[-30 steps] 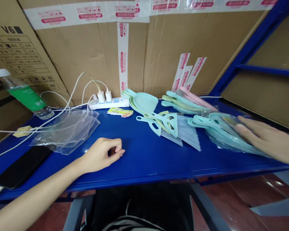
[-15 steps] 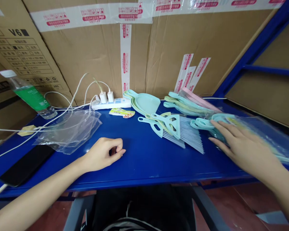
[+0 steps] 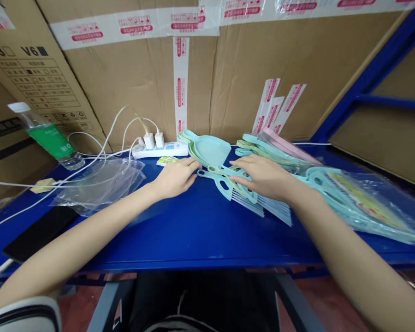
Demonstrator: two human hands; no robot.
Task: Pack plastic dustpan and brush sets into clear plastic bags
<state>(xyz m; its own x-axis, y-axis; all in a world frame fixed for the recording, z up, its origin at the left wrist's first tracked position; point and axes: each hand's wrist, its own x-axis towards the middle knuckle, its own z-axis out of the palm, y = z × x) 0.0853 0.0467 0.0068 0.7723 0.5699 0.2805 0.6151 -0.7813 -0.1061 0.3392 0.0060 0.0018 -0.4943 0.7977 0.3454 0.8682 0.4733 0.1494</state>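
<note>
While both hands were over the blue steel shelf (image 3: 200, 244), I had the right hand (image 3: 266, 177) spread open, its fingers (image 3: 240, 165) resting on a mint plastic brush-and-dustpan set (image 3: 228, 177). The left hand (image 3: 175, 179) was half open, its fingertips (image 3: 194, 165) just left of that set's handles. Right of the right fingers, a clear poly bag (image 3: 373, 216) held more mint sets and a printed card.
</note>
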